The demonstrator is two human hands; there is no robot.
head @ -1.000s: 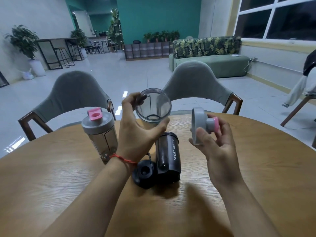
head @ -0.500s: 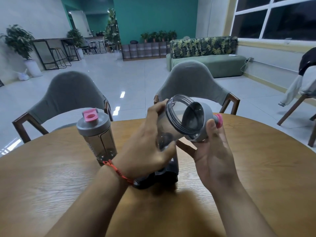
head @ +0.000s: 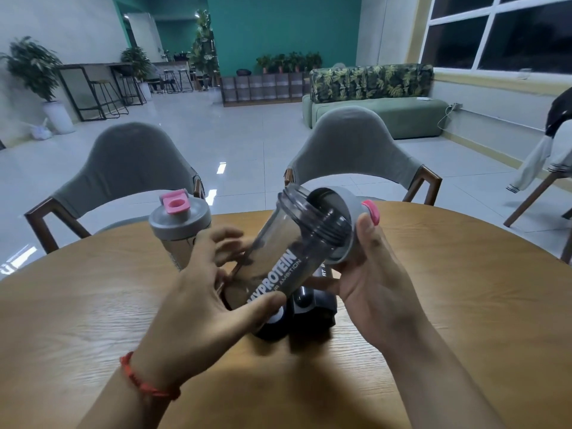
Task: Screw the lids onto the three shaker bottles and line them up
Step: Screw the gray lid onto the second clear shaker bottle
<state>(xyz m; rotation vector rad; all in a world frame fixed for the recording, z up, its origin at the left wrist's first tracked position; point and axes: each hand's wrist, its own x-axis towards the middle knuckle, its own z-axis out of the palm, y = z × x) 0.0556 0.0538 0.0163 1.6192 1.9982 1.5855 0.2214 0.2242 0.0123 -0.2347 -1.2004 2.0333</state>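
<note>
My left hand (head: pixel 201 292) grips a clear smoky shaker bottle (head: pixel 278 261), tilted with its open threaded mouth up and to the right. My right hand (head: pixel 368 274) holds a grey lid with a pink cap (head: pixel 349 224) against that mouth; the lid sits askew over the rim. A second shaker bottle (head: pixel 181 227), its grey lid and pink cap on, stands upright on the wooden table (head: pixel 448 305) to the left. A black shaker bottle (head: pixel 315 301) lies on its side below my hands, with its black lid (head: pixel 269 328) beside it, both partly hidden.
Two grey chairs (head: pixel 123 168) (head: pixel 353 150) stand at the table's far edge. A chair with a jacket (head: pixel 554 156) is at the right. A green sofa and tiled floor lie beyond.
My hands came together: the tilted bottle's mouth and the grey lid, apart a second ago, now meet. The bottle has turned so its printed side faces me.
</note>
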